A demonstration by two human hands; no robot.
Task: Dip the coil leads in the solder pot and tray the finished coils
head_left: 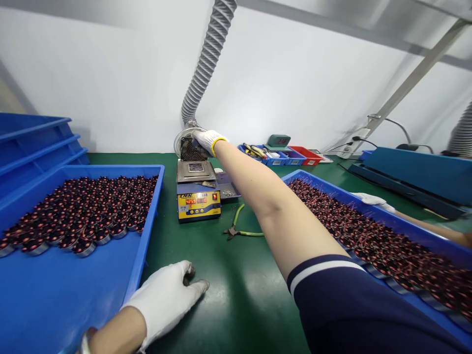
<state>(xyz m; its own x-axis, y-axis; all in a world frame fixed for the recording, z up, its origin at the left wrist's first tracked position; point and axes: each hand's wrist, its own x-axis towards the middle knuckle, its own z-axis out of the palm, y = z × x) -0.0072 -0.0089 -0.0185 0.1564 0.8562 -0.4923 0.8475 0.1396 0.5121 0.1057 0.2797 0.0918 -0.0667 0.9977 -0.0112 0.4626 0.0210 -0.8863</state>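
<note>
Your white-striped navy sleeve (332, 300) is closest, white-gloved right hand (207, 141) (can't tell its grip) by one yellow-fronted metal box (199, 205) reading "425…", white-gloved left hand (167, 297) half-open.

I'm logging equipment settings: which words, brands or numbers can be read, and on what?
"4259", decimal point uncertain: left red display on the yellow-fronted unit.
Too blurred: that unit's right display, brand name and smaller lettering; the green clock's digits.
Too small: labels on small bins.

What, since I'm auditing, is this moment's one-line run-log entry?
right hand: at lower end of duct | left hand: open near left tray | pliers: open on table
</note>
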